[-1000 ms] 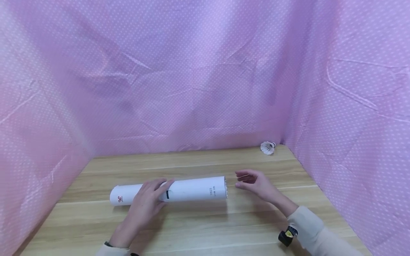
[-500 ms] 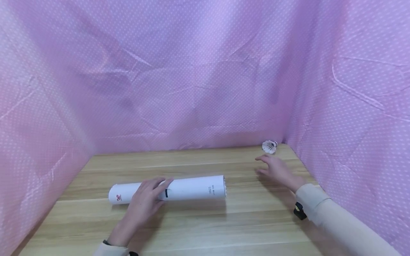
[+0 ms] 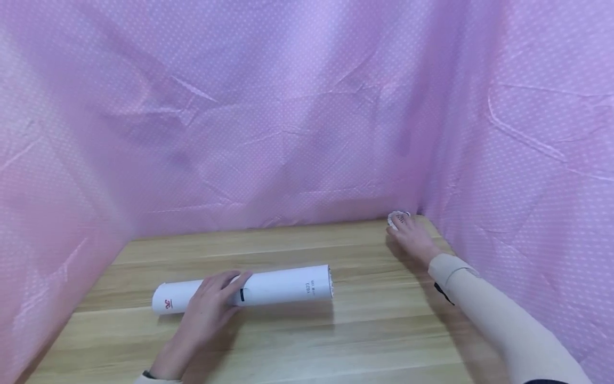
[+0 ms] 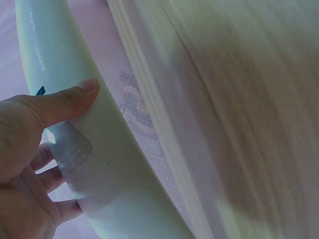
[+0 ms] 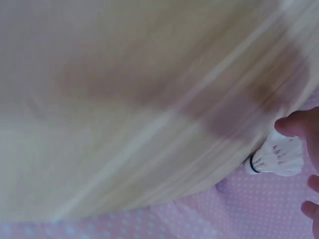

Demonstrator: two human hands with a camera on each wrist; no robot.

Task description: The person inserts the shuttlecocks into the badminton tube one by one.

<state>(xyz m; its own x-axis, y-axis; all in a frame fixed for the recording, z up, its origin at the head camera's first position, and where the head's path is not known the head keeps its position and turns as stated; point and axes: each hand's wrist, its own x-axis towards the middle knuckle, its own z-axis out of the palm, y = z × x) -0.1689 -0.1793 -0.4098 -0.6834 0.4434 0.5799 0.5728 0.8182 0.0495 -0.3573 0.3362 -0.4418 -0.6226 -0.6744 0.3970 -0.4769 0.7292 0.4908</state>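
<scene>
A long white shuttlecock tube (image 3: 288,285) lies sideways over the wooden table, with printing near its right end and a red logo at the left. My left hand (image 3: 206,306) grips it around the middle. In the left wrist view the thumb (image 4: 75,102) presses across the tube (image 4: 109,174), while the other fingers curl along its far side. At the back right corner, my right hand (image 3: 413,240) reaches over a white feather shuttlecock (image 3: 400,217). Seen from the right wrist, thumb and fingers stand apart around the shuttlecock (image 5: 281,157), the thumb overlapping its feathers.
The wooden table (image 3: 288,341) has its back edge against a pink dotted cloth (image 3: 288,133). More of this cloth hangs along the left and right sides, close to the right hand and the shuttlecock.
My right hand has moved from beside the tube's right end to the shuttlecock at the back right corner. The left hand keeps its grip on the tube.
</scene>
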